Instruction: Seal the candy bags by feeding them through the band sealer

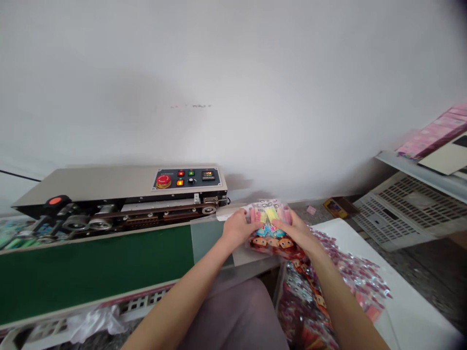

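Observation:
Between both hands is a clear plastic bag (273,241) packed with small colourful figures with brown heads; metal rings show along its top. My left hand (237,227) grips the bag's left side, thumb over the front. From the right, my right hand (295,229) holds it the same way, thumb on the plastic. The fingers behind the bag are hidden. Below my right forearm lies a large clear sack (297,301) of similar figures. Many small dark-pink pieces in shiny wrapping (359,272) are spread beside that forearm.
At left stands a band sealing machine (109,182) with a lit control panel (188,179) and green conveyor belt (98,262). The pink pieces rest on a white tabletop (412,311). Right of it are a plastic crate (397,209) and a shelf (423,167) with pink boxes.

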